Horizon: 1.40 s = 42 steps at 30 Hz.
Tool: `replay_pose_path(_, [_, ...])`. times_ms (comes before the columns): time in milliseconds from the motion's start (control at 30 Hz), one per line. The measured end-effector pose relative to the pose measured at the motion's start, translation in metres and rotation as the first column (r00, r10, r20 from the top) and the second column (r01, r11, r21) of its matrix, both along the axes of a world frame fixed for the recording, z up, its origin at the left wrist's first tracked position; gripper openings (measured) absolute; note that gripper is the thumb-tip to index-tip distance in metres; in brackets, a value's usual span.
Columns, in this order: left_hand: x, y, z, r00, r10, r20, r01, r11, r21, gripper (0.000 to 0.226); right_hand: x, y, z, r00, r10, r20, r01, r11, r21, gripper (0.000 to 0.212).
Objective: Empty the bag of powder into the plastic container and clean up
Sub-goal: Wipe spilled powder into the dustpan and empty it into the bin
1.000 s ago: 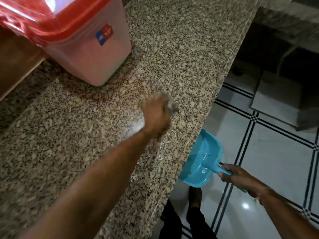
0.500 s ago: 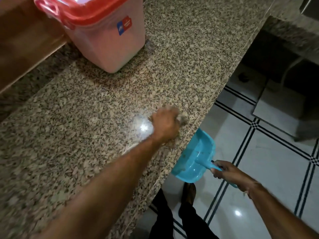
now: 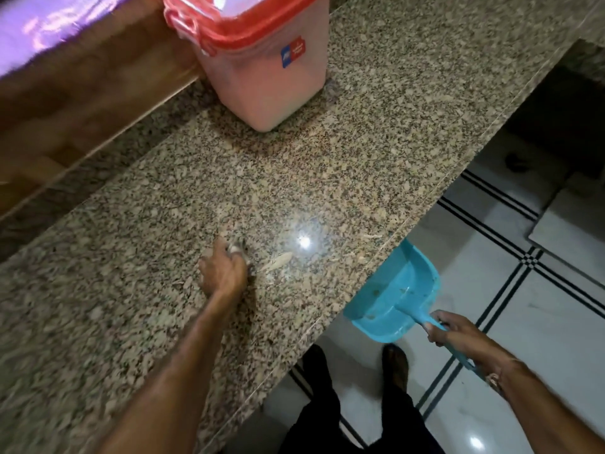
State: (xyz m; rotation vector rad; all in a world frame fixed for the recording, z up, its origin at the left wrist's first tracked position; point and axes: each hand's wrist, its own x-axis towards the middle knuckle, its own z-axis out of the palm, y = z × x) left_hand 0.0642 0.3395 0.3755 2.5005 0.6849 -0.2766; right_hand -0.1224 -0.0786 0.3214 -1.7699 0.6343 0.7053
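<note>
A clear plastic container (image 3: 265, 80) with a red lid, filled with pale powder, stands at the back of the granite counter (image 3: 376, 132). My left hand (image 3: 224, 271) rests on the counter, closed around a small pale wad, probably a cloth (image 3: 236, 248), that sticks out past the fingers. My right hand (image 3: 458, 332) grips the handle of a blue dustpan (image 3: 396, 299), held just below the counter's front edge with its mouth against it. A few specks lie in the pan. The bag is not in view.
A wooden ledge (image 3: 85, 103) runs along the counter's back left, with something shiny and purple (image 3: 39, 24) above it. Past the counter's edge is white tiled floor (image 3: 540, 306) with black lines, where my dark trousers and shoes (image 3: 394, 365) show.
My left hand, with the wad, has drawn back from near the counter's front edge toward the middle. The dustpan stays at the edge. The view has shifted, bringing the container nearer the centre.
</note>
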Motion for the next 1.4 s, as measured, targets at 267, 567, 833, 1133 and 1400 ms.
replay_pose_path(267, [-0.016, -0.175, 0.005, 0.998, -0.063, -0.019, 0.063, 0.998, 0.021, 0.033, 0.03, -0.032, -0.008, 0.985, 0.174, 0.014, -0.174, 0.984, 0.028, 0.025])
replay_pose_path(567, [-0.049, -0.101, 0.015, 0.94, 0.332, 0.079, -0.339, 0.934, 0.11, 0.015, 0.067, -0.085, -0.019, 0.952, 0.306, -0.011, -0.304, 0.951, 0.059, 0.019])
replay_pose_path(833, [-0.06, -0.183, 0.007, 0.944, 0.329, -0.003, -0.321, 0.924, 0.207, 0.031, 0.066, -0.095, -0.036, 0.942, 0.333, -0.047, -0.327, 0.939, 0.104, 0.014])
replay_pose_path(1133, [-0.032, -0.24, 0.004, 0.953, 0.284, 0.107, -0.278, 0.958, -0.063, 0.018, 0.07, -0.106, -0.028, 0.952, 0.304, -0.033, -0.297, 0.946, 0.133, 0.011])
replay_pose_path(1400, [-0.026, -0.275, 0.014, 0.983, 0.173, 0.07, -0.171, 0.985, -0.034, 0.019, 0.066, -0.096, -0.023, 0.957, 0.288, -0.025, -0.279, 0.944, 0.175, 0.01])
